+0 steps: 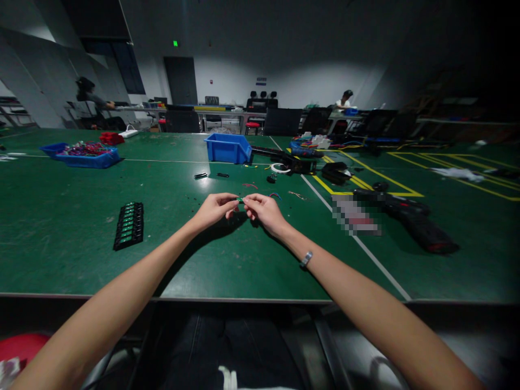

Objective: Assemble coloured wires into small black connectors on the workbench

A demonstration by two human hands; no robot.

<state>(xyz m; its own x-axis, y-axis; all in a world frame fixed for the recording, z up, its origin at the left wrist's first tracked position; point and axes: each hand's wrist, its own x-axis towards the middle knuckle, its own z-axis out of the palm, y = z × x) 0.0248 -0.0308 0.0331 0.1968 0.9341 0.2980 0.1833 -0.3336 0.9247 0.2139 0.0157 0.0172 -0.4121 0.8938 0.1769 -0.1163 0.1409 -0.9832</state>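
Pale walls [292, 70] and a dark door [181, 80] stand behind a green bench [260, 271], at which we note two bare hands at work. We find the left hand [212, 210] and the right hand [266, 212] meeting near the middle of the surface, the fingers of each drawn narrow and pinching a small green piece [240, 200] between them. Its finer detail is too small for us to read. Left of the hands, well apart, we record a black holder [129, 226] bearing a row of green strips. Beyond the hands lie a red wire [250, 186] and two small dark parts — one [200, 175] left of the other [222, 175] — with a blue bin [228, 149] behind. To the right rests a black tool [422, 225]; at far left, we observe a blue tray [91, 160] of coloured wires.
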